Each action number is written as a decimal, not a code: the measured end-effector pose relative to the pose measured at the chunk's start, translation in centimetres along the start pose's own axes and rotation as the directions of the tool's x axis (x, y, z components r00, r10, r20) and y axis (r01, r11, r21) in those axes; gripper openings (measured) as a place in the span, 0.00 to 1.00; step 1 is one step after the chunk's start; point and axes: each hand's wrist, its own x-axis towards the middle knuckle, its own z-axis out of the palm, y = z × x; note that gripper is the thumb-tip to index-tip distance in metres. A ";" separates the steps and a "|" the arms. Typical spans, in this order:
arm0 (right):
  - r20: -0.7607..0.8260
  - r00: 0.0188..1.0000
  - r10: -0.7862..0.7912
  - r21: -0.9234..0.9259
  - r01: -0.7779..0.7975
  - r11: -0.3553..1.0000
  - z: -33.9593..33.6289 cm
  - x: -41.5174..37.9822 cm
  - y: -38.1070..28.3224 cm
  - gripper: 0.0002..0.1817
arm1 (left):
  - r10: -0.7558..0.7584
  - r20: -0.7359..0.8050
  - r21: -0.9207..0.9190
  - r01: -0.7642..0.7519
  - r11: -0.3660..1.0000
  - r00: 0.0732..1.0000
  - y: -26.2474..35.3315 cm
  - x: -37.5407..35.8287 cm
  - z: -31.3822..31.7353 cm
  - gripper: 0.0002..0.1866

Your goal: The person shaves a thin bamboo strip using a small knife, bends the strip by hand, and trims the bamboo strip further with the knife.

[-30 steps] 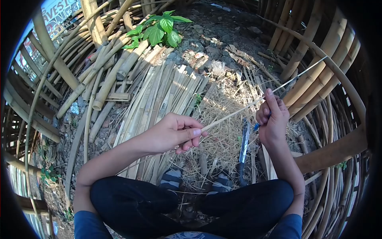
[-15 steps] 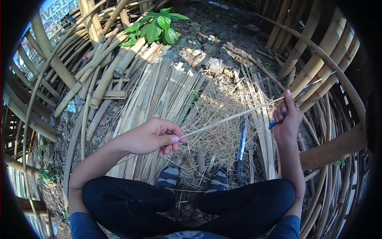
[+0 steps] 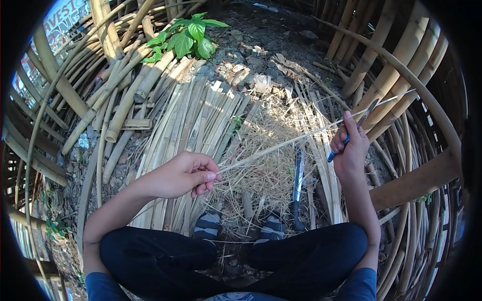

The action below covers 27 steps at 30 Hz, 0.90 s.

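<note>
The left hand (image 3: 181, 175) pinches the near end of a long thin pale bamboo sliver (image 3: 281, 144); the right hand (image 3: 349, 150) clasps its far part with a blue-handled knife (image 3: 337, 148); it looks light, springy, best held near both ends.

The thin bamboo sliver (image 3: 281, 145) pinched between the left hand (image 3: 183, 175) and right hand (image 3: 349, 150) looks pale, dry and matt, smooth along its length, and the small knife (image 3: 346, 138) in the right hand has a glossy blue plastic handle and a dull metal blade. At six o'clock from the sliver lies a dark metal machete (image 3: 297, 183) on rough, fibrous straw-like shavings (image 3: 266, 170); at ten o'clock the split bamboo slats (image 3: 201, 115) are matt tan wood, the trousers (image 3: 165, 256) dark matt cloth
</note>
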 end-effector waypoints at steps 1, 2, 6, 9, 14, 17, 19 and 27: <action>0.018 1.000 0.020 -0.012 -0.020 1.000 0.1 -0.1 0.1 0.14 | 0.008 -0.009 -0.007 -0.008 1.000 1.000 -0.1 0.1 0.1 0.09; 0.034 0.999 0.041 -0.025 -0.040 0.999 0.2 -0.2 0.3 0.13 | 0.010 -0.009 -0.008 -0.010 1.000 1.000 0.0 0.1 0.1 0.09; 0.122 0.986 0.118 -0.013 -0.118 0.993 1.7 -1.1 1.1 0.11 | 0.015 -0.023 -0.001 -0.015 1.000 1.000 0.6 0.6 0.7 0.10; 0.188 0.971 0.146 -0.021 -0.145 0.989 2.8 -1.8 1.9 0.11 | 0.026 -0.020 0.000 -0.026 1.000 0.999 1.0 0.9 1.0 0.10; 0.273 0.943 0.189 -0.080 -0.173 0.982 4.2 -2.7 3.2 0.12 | 0.058 -0.014 -0.029 -0.058 0.998 0.998 2.2 1.6 1.7 0.10; 0.352 0.903 0.245 -0.116 -0.218 0.969 5.1 -3.7 3.4 0.12 | 0.108 -0.010 -0.115 -0.109 0.987 0.994 2.4 2.2 2.0 0.09; 0.395 0.882 0.258 -0.177 -0.203 0.963 5.0 -3.6 3.6 0.14 | 0.119 -0.078 -0.211 -0.133 0.968 0.990 2.3 2.3 2.1 0.09; 0.731 0.551 0.403 -0.340 -0.218 0.915 6.0 -5.5 4.6 0.19 | 0.201 -0.224 -0.121 -0.232 0.965 0.954 2.8 2.4 3.0 0.11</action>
